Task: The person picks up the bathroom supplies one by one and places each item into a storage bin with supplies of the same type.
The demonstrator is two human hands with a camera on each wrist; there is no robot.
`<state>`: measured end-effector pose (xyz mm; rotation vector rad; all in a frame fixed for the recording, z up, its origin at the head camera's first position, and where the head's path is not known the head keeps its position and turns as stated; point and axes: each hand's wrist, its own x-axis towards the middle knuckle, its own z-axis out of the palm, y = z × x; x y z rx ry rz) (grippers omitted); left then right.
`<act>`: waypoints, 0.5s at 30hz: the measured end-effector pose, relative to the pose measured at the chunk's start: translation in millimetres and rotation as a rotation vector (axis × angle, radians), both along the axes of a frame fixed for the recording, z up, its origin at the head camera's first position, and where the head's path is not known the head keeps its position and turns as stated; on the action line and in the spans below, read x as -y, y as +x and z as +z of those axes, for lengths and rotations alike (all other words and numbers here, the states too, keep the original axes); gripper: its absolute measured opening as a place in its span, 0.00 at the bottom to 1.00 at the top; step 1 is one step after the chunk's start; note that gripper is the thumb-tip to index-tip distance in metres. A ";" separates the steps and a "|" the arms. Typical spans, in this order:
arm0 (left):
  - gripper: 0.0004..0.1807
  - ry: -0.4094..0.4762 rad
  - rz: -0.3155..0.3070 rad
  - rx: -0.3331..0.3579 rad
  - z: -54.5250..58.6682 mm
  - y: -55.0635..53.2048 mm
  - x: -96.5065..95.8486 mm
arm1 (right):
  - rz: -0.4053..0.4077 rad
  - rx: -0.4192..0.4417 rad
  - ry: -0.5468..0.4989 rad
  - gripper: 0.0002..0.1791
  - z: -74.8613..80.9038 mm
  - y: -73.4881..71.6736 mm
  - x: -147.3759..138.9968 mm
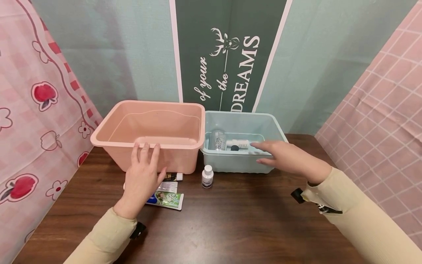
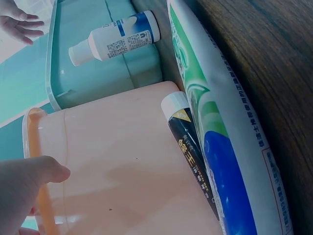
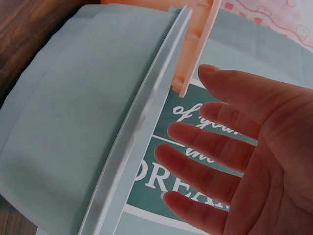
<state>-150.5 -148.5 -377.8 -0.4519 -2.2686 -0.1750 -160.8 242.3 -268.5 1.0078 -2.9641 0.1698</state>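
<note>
My left hand (image 1: pixel 141 179) reaches over the front rim of the pink bin (image 1: pixel 178 159), its fingers fairly straight across the edge. In the left wrist view the thumb (image 2: pixel 54 169) lies near that rim. My right hand (image 1: pixel 283 157) hovers at the front right of the light blue bin (image 1: pixel 237 164), fingers spread and holding nothing; the right wrist view shows its bare palm (image 3: pixel 274 147). Inside the blue bin lie a clear bottle (image 1: pixel 217 139) and a white container (image 1: pixel 241 143), with a black cap (image 1: pixel 234 148) beside them.
Before the bins stands a small white bottle (image 1: pixel 207 178). A green, white and blue tube (image 1: pixel 171 200), a pale packet (image 1: pixel 169 187) and a black tube with white cap (image 1: pixel 172 177) lie by the pink bin, partly behind my left hand. Curtains border the wooden table (image 1: pixel 230 227).
</note>
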 end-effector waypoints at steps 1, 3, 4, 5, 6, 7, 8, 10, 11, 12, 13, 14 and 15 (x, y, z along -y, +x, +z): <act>0.42 0.000 0.000 -0.001 -0.1 -0.1 0.1 | 0.011 -0.006 -0.006 0.29 -0.6 0.4 0.3; 0.42 0.000 0.001 -0.003 -0.4 -0.3 0.3 | 0.031 -0.007 -0.021 0.28 -1.6 1.7 1.3; 0.42 -0.002 0.001 -0.005 -0.3 -0.5 0.2 | 0.040 -0.007 -0.028 0.28 -2.2 2.1 1.8; 0.42 -0.002 0.002 -0.006 -0.3 -0.8 0.2 | 0.051 -0.009 -0.034 0.28 -3.1 2.3 2.0; 0.42 -0.002 0.001 -0.008 -0.5 -1.0 0.2 | 0.059 -0.009 -0.041 0.28 -3.8 2.9 2.4; 0.42 -0.001 0.001 -0.010 -0.7 -1.2 0.1 | 0.068 -0.010 -0.049 0.28 -4.9 3.1 2.4; 0.42 0.000 0.001 -0.011 -1.0 -1.4 0.1 | 0.075 -0.008 -0.058 0.27 -5.9 3.5 2.8; 0.42 0.002 0.001 -0.012 -1.6 -1.8 0.0 | 0.084 -0.004 -0.069 0.27 -8.5 3.8 3.3; 0.42 0.003 0.001 -0.013 -1.9 -1.9 0.0 | 0.090 -0.001 -0.075 0.27 -9.7 4.0 3.5; 0.42 0.004 0.001 -0.013 -2.2 -2.0 0.0 | 0.091 0.007 -0.081 0.27 -11.0 4.2 3.9; 0.41 0.005 0.001 -0.012 -2.4 -2.1 0.0 | 0.094 0.012 -0.086 0.26 -12.5 4.0 3.9; 0.41 0.005 0.001 -0.011 -2.4 -2.1 -0.1 | 0.094 0.020 -0.091 0.26 -13.8 4.0 4.4; 0.41 0.005 0.001 -0.011 -2.5 -2.2 -0.1 | 0.098 0.023 -0.096 0.26 -15.0 4.0 4.7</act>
